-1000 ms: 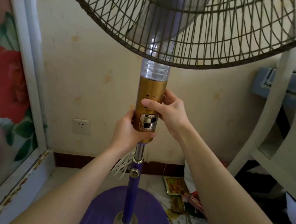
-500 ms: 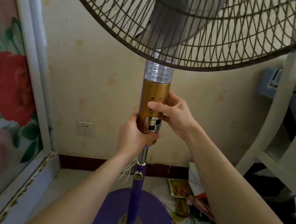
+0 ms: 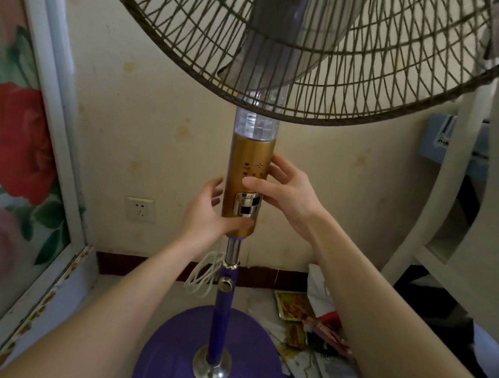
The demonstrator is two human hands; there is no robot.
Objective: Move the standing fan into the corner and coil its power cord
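Observation:
The standing fan stands upright by the wall, with a gold control column [image 3: 248, 159], a purple pole [image 3: 219, 321], a round purple base [image 3: 172, 356] and a wire cage [image 3: 296, 49] overhead. A white power cord [image 3: 200, 277] hangs in a looped bundle from the pole's collar. My left hand [image 3: 205, 214] cups the column's lower end, thumb across the front, fingers spread off its left side. On the column's right side lies my right hand [image 3: 283, 191], thumb on the front and fingers loose and apart.
A wall socket [image 3: 139, 210] sits low on the wall to the left. A flowered panel in a white frame [image 3: 57, 112] closes the left side. A white furniture frame [image 3: 449, 200] stands to the right, with papers and packets [image 3: 310, 332] littering the floor beside the base.
Both hands gripped the column firmly before; now their fingers have loosened and spread. The view has come closer to the fan.

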